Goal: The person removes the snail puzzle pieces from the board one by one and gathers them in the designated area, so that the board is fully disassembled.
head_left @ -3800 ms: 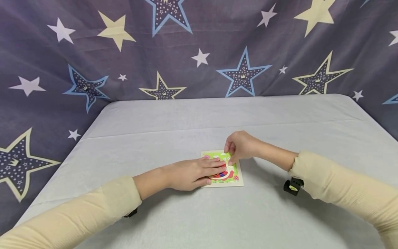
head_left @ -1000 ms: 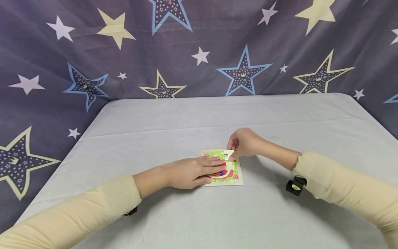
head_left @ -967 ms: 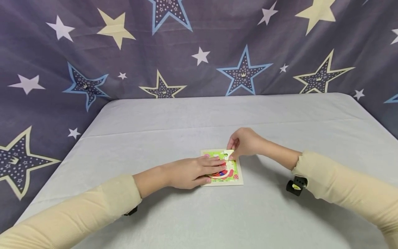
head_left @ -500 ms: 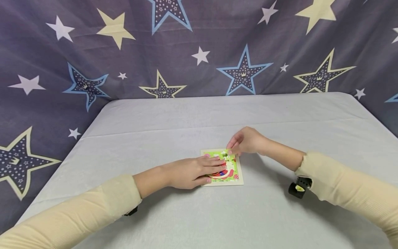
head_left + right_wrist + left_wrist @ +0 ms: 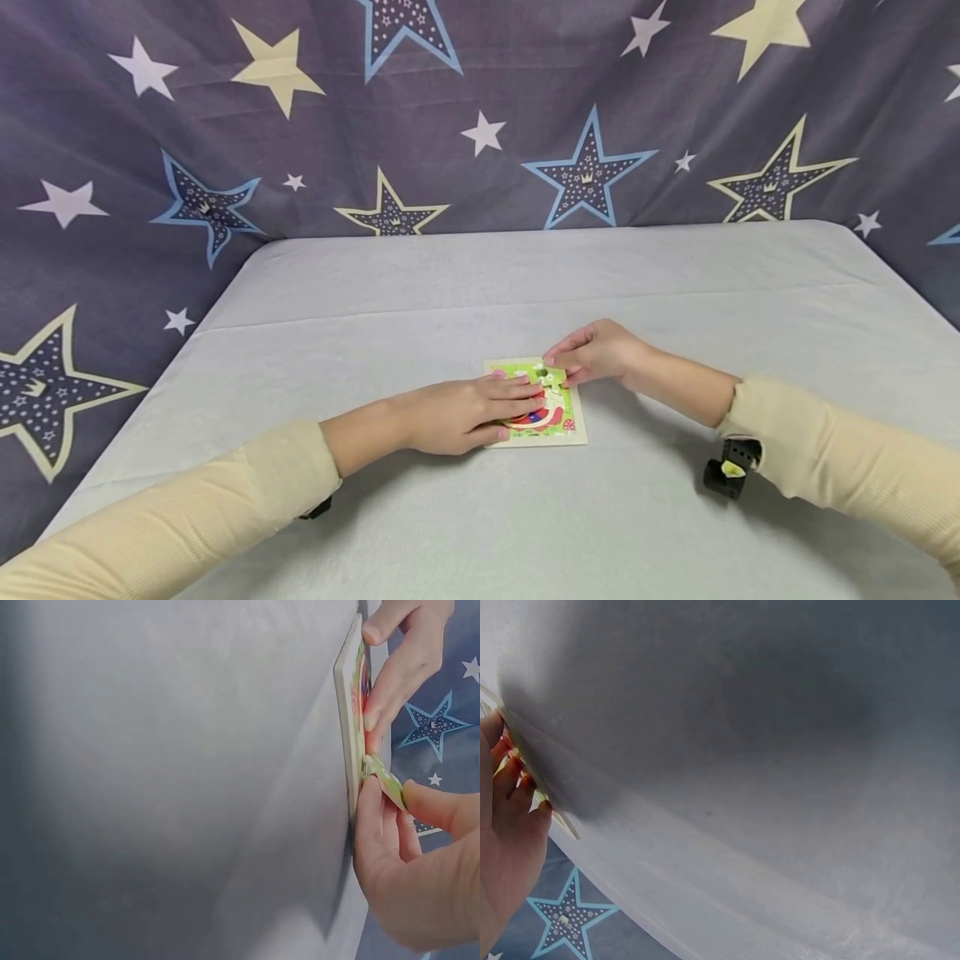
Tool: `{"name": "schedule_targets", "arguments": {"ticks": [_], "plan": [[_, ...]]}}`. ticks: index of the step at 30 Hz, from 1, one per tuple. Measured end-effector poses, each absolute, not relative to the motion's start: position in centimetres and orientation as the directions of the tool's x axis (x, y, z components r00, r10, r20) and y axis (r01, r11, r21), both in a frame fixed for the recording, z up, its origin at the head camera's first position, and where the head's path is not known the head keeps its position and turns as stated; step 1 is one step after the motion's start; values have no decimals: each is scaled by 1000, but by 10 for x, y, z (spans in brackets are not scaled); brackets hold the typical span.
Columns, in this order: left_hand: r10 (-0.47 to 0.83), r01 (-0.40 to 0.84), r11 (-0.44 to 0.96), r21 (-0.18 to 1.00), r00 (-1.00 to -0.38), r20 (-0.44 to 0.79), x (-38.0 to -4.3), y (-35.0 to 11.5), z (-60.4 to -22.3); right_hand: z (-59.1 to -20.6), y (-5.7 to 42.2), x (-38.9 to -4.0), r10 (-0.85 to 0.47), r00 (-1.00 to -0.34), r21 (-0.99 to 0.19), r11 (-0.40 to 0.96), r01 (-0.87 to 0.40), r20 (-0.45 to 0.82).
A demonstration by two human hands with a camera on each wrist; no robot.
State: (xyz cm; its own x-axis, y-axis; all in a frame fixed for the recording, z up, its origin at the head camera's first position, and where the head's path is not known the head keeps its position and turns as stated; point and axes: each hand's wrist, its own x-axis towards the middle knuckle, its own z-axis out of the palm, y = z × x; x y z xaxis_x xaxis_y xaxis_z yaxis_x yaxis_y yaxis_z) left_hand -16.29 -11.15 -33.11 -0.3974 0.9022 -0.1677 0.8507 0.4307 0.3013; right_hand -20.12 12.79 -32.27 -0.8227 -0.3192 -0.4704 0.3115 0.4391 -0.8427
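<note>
A square jigsaw puzzle board (image 5: 573, 442) with a pale rim and a colourful cartoon picture lies near the middle of the table. My left hand (image 5: 456, 417) rests on it with fingers stretched over its left and middle part, hiding much of the picture. At the upper right corner my right hand (image 5: 600, 354) pinches a green puzzle piece (image 5: 388, 784) between thumb and fingers. In the right wrist view this piece stands tilted, one end close to the board; whether it touches is hard to tell. The left wrist view shows the board only at its left edge, beyond my fingers (image 5: 510, 776).
A pale grey cloth covers the table (image 5: 450, 525). Behind and to the left hangs a dark curtain (image 5: 480, 183) printed with stars. A black wrist camera (image 5: 731, 468) is strapped below the right sleeve.
About a second ago the piece showed its pale side; now its green face is visible. My right hand has shifted slightly right and towards me. The left hand stays where it was.
</note>
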Motion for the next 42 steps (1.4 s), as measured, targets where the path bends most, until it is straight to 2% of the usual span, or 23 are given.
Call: {"name": "schedule_targets", "arguments": {"ticks": [11,17,34,42], "plan": [[903,850,429,305,-399,-160,-163,-112,-332,-323,137,-208,-283,-806,-831,384,402,-521],[904,852,427,303,-396,-160,-163,-113,-332,-322,150,-216,-270,-810,-830,382,406,-521],[903,850,430,303,-398,-164,-161,-113,-331,-323,220,-250,-278,-824,-864,260,431,-494],[902,853,431,295,-400,-163,-162,-114,-332,-322,247,-263,-222,-825,-848,255,465,-519]]}}
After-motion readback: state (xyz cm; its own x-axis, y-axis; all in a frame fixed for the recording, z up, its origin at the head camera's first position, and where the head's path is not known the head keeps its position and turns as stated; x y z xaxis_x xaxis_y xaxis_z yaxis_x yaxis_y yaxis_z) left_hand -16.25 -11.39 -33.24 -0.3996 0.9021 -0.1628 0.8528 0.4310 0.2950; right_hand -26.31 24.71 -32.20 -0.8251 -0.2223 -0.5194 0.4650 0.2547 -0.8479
